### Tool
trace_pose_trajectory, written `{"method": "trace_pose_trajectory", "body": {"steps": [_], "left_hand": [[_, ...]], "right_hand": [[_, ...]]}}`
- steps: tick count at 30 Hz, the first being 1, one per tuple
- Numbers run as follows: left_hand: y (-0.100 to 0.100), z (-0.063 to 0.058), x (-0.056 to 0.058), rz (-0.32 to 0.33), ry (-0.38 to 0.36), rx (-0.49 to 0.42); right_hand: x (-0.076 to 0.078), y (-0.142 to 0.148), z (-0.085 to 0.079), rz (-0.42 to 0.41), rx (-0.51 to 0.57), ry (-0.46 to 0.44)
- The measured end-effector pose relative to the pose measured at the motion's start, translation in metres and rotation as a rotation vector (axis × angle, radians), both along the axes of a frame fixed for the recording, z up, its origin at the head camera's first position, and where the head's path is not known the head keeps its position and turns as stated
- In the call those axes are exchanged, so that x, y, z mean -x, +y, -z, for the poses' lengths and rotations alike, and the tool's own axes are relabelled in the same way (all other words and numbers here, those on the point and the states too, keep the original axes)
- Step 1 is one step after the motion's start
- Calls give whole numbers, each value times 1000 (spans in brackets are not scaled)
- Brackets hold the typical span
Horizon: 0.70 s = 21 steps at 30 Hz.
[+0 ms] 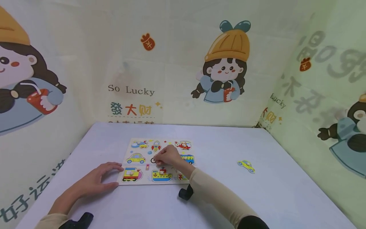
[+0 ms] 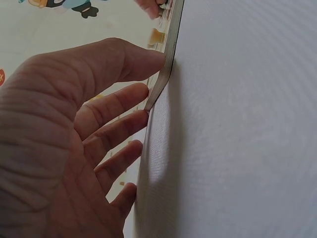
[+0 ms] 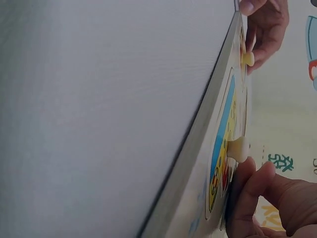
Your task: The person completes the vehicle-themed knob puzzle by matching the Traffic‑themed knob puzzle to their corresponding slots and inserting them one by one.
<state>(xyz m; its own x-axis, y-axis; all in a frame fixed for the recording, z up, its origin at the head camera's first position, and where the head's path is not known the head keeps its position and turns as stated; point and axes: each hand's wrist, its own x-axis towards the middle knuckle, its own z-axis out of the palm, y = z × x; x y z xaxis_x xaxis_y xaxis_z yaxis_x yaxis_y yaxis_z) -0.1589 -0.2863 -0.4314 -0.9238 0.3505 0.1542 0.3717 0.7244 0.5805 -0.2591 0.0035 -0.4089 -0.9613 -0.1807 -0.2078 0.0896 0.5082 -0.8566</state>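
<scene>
A wooden peg puzzle board (image 1: 144, 183) with vehicle pictures lies on the white table. My left hand (image 1: 95, 179) rests at its near left corner, thumb against the front edge and extended fingertips along the left edge, as the left wrist view shows. Over the middle of the board, my right hand (image 1: 168, 156) pinches a puzzle piece (image 1: 153, 160) with a dark wheel showing; the fingers hide most of it. In the right wrist view, the right fingers (image 3: 250, 193) are low at the board, behind the ship piece (image 3: 225, 141) with its pale knob.
A yellow car piece (image 1: 246, 166) lies apart on the table, right of the board. On the board sit a train piece (image 1: 132, 174), a yellow car (image 1: 136, 158) and a bus (image 1: 187, 158). Printed cloth walls (image 1: 177, 63) enclose the table at the back and sides.
</scene>
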Motion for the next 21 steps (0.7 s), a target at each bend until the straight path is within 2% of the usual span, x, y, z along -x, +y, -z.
{"method": "trace_pose_trajectory", "body": {"steps": [6,11,16,21], "left_hand": [[-1,0,0,-19,-29,11],[-1,4,-1,-12,-8,13],[-1,4,-1,-2,-4,18],[-1,3,0,1,9,25]], "right_hand": [[-1,1,0,2,-31,-2],[-5,6,2,-31,-9,31],[-9,16,-1,-26,66,23],[-14,31,-9,-30,193,-6]]}}
